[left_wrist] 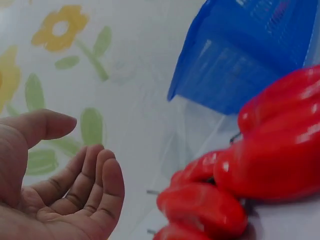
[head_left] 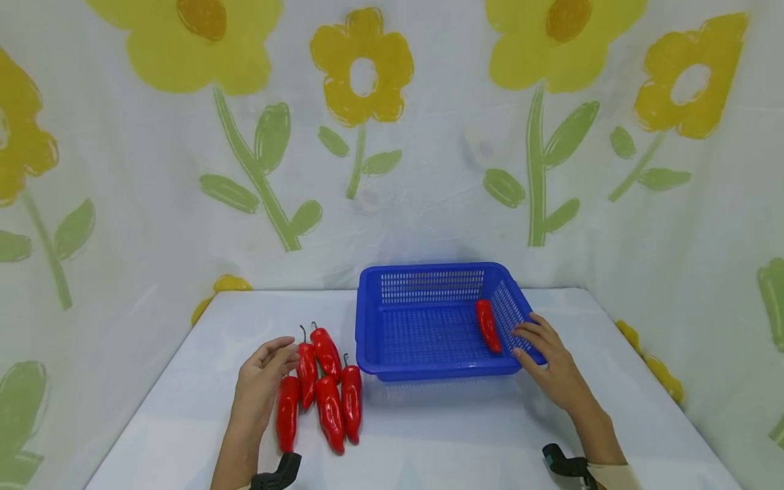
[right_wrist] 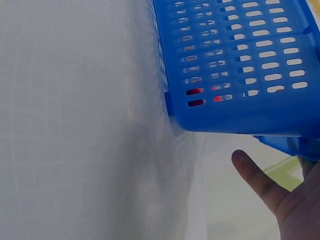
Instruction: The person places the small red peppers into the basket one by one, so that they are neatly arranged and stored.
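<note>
White table, left hand loosely cupped near red peppers, right hand spread at blue basket

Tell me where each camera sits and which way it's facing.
Head: worn on the head, facing forward and down at the blue basket and red peppers; left hand and right hand show.
Left wrist: worn there, looking past the left hand toward the peppers and basket.
Right wrist: worn there, looking at the basket's slotted outside; part of the right hand shows.
Both wrist views share the basket.
</note>
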### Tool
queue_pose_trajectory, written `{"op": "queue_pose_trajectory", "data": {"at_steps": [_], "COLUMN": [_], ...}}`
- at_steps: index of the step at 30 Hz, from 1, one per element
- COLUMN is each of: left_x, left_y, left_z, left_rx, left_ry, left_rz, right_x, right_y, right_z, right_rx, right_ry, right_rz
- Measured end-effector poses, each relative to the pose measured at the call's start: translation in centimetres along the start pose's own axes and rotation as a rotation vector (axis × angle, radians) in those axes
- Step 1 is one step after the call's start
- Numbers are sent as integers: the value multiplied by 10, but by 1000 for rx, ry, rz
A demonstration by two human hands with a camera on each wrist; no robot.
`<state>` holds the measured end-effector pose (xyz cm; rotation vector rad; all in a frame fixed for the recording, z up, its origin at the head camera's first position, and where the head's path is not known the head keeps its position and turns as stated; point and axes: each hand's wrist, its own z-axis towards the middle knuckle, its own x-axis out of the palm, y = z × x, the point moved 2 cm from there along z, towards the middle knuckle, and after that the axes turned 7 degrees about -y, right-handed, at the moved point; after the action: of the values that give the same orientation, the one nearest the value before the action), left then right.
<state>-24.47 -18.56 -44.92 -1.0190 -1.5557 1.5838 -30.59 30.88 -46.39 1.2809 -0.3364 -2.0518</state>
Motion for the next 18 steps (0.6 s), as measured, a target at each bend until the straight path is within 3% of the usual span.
{"op": "queue_pose_trajectory", "data": {"at_steps": [6,11,14,18], "left_x": [-17,-26,-31,-37], "left_y": [13,17,21,24], "left_z": [9,10,9,8], "left_rx": [-65,-60,-63,-105], "left_ry": [-25,-46,-39,33], "left_rz": [-24,31,83,220], "right_x": [1,1,1,0], "right_y": [-2,-1,-1,-1], "right_z": [0,-3,-3,-1], "right_rx": [3,4,1,-9], "right_ry": [-1,-3,-3,-4], "right_rz": [-9,6,3,7]}}
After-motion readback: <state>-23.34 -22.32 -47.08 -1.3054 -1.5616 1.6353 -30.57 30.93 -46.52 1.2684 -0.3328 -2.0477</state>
